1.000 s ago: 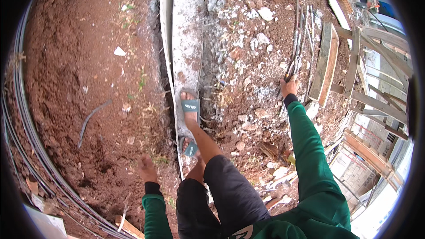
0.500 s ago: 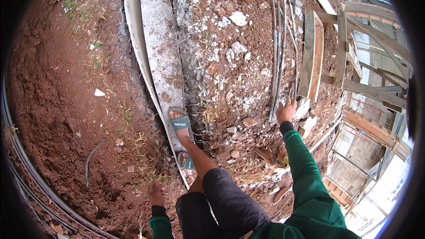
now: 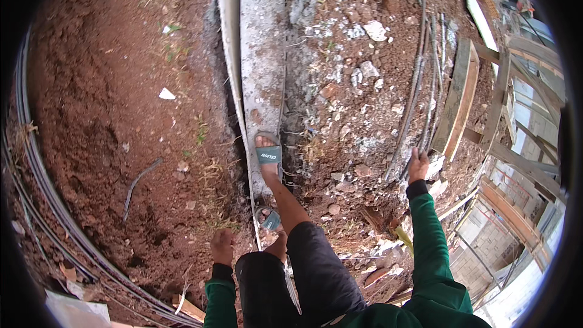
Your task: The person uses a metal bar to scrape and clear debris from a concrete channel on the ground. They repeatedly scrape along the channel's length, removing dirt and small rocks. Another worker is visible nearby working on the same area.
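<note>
My left hand [image 3: 223, 246] hangs at my side over the red soil, its fingers loosely bent and nothing seen in it. On the other side my right hand [image 3: 418, 166] reaches forward with fingers spread and empty. It appears above the ground by the lower ends of several steel bars [image 3: 419, 85] and a wooden beam [image 3: 456, 100]; I cannot tell whether it touches them. Under my feet runs a narrow concrete strip [image 3: 262, 42], with a thin upright board [image 3: 229, 30] along its left side. One teal slide sandal [image 3: 269, 154] is ahead of the other sandal [image 3: 271, 221].
Rubble and white stones [image 3: 368, 70] cover the soil right of the strip. A timber frame [image 3: 501, 94] stands at the right. Long bundled rods or pipes [image 3: 57, 222] curve along the left edge. A bent rod [image 3: 138, 187] lies on the soil.
The view has shifted, so the strip, bars and timber sit farther right and lower. My right hand stays near the bar ends; my left hand still hangs at my side.
</note>
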The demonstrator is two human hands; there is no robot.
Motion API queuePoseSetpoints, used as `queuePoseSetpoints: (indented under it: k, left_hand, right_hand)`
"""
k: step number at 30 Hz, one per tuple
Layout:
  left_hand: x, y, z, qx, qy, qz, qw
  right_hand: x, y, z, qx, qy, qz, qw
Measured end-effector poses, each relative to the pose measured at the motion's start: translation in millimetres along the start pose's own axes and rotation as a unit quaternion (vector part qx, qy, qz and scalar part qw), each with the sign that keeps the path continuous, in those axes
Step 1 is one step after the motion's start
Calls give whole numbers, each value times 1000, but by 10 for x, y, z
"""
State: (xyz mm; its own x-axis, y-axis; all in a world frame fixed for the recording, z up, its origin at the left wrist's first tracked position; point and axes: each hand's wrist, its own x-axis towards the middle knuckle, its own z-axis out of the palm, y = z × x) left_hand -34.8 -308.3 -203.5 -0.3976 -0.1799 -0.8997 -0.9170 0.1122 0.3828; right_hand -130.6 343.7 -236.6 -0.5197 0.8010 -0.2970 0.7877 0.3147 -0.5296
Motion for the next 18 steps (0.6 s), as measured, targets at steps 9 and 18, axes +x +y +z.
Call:
queuePoseSetpoints:
  k: [9,18]
  left_hand:
    - [-568,750,1434,-152,-191,53,968]
    - [-773,1065,2436,-377,-260,-103,883]
  right_hand:
    - [-2655,-1536,-1385,-42,-140,66,987]
    - [-3292,-1677,-807,-199,-430,4,881]
